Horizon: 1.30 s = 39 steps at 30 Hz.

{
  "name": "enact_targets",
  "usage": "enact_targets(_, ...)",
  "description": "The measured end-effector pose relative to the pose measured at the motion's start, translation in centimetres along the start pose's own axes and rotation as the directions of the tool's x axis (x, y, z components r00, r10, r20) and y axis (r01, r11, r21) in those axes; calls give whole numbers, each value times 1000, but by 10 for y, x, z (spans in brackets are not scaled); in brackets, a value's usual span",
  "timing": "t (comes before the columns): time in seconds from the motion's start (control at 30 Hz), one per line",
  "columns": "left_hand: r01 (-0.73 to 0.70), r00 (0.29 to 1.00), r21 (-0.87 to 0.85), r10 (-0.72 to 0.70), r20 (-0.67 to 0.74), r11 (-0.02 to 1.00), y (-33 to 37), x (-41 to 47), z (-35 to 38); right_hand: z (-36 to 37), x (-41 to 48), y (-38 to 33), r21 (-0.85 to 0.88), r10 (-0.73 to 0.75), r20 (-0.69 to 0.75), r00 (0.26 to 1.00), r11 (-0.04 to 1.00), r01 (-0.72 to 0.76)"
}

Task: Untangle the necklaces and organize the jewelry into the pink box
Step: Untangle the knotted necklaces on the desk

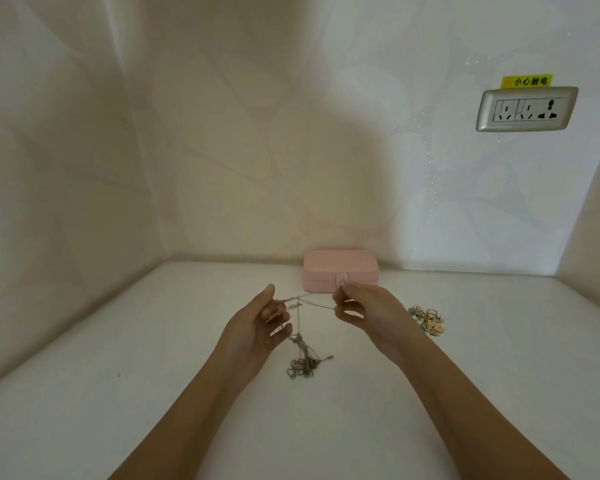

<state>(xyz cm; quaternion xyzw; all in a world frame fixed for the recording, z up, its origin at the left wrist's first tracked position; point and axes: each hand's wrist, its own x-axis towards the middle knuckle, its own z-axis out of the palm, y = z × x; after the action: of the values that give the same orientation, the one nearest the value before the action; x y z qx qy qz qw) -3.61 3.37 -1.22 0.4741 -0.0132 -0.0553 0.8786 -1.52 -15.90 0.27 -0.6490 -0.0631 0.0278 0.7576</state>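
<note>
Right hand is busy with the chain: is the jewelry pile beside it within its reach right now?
Probably yes. The jewelry pile lies right of the right hand, with nothing between them. But that hand pinches a strand of the tangled necklaces, so it would have to let go first.

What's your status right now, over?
Left hand and right hand pinch the tangled necklaces, one strand stretched between. Pink box shut, behind hands. Jewelry pile lies right. Nothing in the way.

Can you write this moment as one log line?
left hand: holds necklaces | right hand: pinches strand | pink box: closed | jewelry pile: untouched
</note>
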Motion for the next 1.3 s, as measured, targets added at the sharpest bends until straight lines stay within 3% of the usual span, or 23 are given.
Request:
enact_targets(0.07, -16, 1000, -8, 16, -27, 1000, 0, 1, -2, -4, 2, -3, 285, 69, 51, 996, 955, -81)
enact_targets(0.13, -34, 998, -43, 32, -53, 998, 1, 1, -2, -7, 3, -6, 519, 86, 93, 992, 846, -122)
enact_targets(0.2, -47, 997, -112, 41, -63, 993, 5, 1, -3, -12, 2, -10, 628, 111, 119, 987, 762, -161)
enact_targets(0.33, 46, 998, -190, -55, -42, 981, 19, -2, -7, -20, 4, -16, 585, 111, 99, 989, 797, -147)
enact_targets(0.4, 166, 986, -21, -166, 1, 986, 27, -6, -10, -21, 5, -16, 542, 79, 29, 996, 836, -82)
enact_targets(0.5, 190, 977, 286, -211, 43, 939, 33, -9, -20, -24, 7, -13, 530, 73, -33, 997, 847, -44)
enact_targets(0.6, 122, 985, 233, -147, 94, 965, 39, -10, -29, -29, 8, -12, 564, 117, -40, 992, 822, -74)
enact_targets(0.8, 2, 1000, 208, 3, -27, 978, 38, -5, -35, -28, 0, -17, 423, 193, -67, 979, 894, -148)
enact_targets(0.93, -7, 1000, 226, 3, 19, 974, 35, 0, -37, -24, 0, -16, 344, 225, -73, 972, 920, -187)
enact_targets(1.03, 67, 998, 256, -65, -20, 964, 26, 1, -36, -29, 2, -16, 385, 265, -114, 957, 900, -204)
enact_targets(1.13, 127, 991, 426, -97, -90, 896, 6, 3, -29, -36, 3, -17, 396, 257, -230, 939, 906, -151)
enact_targets(1.3, -19, 979, 533, 123, -160, 846, -22, 9, -10, -54, 5, -18, 422, 150, -364, 919, 906, 19)
